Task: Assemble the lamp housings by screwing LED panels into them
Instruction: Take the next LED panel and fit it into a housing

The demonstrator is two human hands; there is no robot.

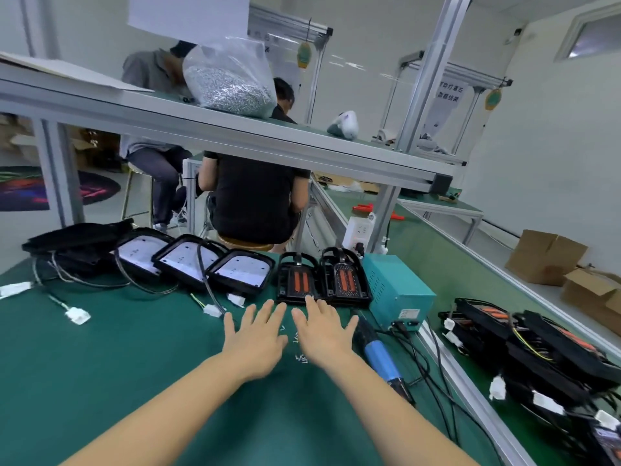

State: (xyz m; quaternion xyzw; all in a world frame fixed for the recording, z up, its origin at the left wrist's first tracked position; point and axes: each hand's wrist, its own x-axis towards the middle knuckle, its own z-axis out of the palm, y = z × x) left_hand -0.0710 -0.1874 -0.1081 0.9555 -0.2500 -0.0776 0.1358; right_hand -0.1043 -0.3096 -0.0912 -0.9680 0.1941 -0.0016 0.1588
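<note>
My left hand (254,338) and my right hand (324,331) lie flat and open on the green mat, side by side, holding nothing. A few small screws (300,358) lie on the mat between them. Just beyond my fingertips stand two black lamp housings with orange inserts (297,279) (346,277). To their left a row of three black housings shows white LED panels inside (240,270) (188,257) (141,252), with wires and white connectors (211,310) trailing toward me. A blue-handled electric screwdriver (381,356) lies right of my right hand.
A teal power supply box (398,290) sits at the right behind the screwdriver, cables running from it. A pile of black housings (537,351) lies at the far right, another stack (74,240) at the far left. A shelf with a bag of screws (232,79) hangs overhead. People sit beyond the bench.
</note>
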